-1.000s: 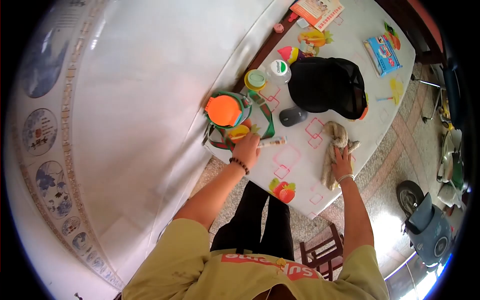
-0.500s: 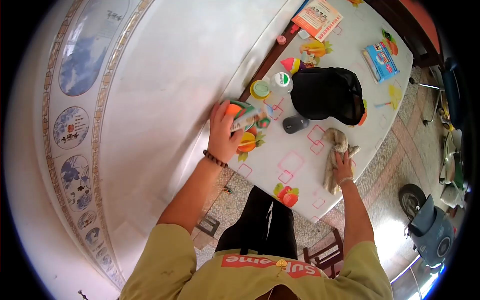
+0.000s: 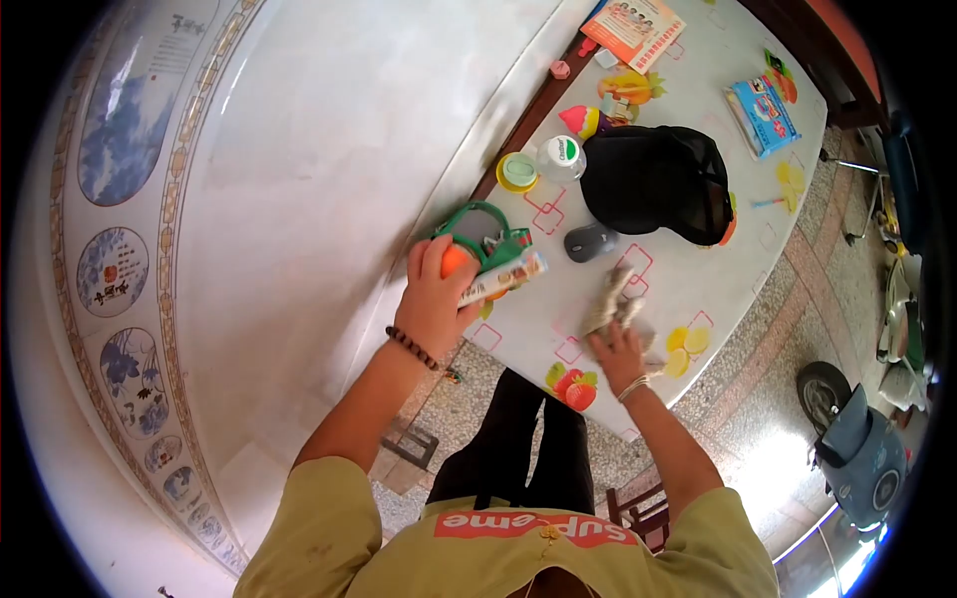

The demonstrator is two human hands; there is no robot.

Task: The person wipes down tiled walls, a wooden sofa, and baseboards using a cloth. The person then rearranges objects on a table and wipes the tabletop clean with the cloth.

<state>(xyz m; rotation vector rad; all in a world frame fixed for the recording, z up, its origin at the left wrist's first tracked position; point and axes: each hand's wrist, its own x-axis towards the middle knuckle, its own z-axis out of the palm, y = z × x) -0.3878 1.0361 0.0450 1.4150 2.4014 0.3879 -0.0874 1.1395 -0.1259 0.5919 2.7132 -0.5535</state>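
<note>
"If the mouse (image 3: 591, 242) is the clock's centre and twelve points away from the person, where is the left hand (image 3: 431, 291)?"

"Between eight and nine o'clock, by the edge of the table (image 3: 723, 269), over a green-and-orange bottle (image 3: 457, 261)."

"How are its fingers?"

"Half curled. They bend over the orange part of the bottle, and the near end of a white tube (image 3: 508, 277) is held in by the thumb. The tube slants outward toward two o'clock."

"Does the bottle stand upright?"

"I cannot tell; the hand and the tube hide much of it. It is at about nine o'clock from the mouse, with a green strap (image 3: 513, 244) just beside the tube."

"And the right hand (image 3: 620, 356)?"

"Between five and six, laid on a crumpled cloth (image 3: 605, 311). Its fingers are stretched out and slightly apart, but blurred, so I cannot tell whether they grip the cloth."

"What else is around?"

"A black cap (image 3: 653, 184) between one and two, near the mouse; a clear jar (image 3: 561, 159) at eleven, with a small yellow pot (image 3: 516, 172) just beside it, toward ten. Farther out, a blue packet (image 3: 763, 115) at two and an orange booklet (image 3: 635, 30) between twelve and one."
</note>
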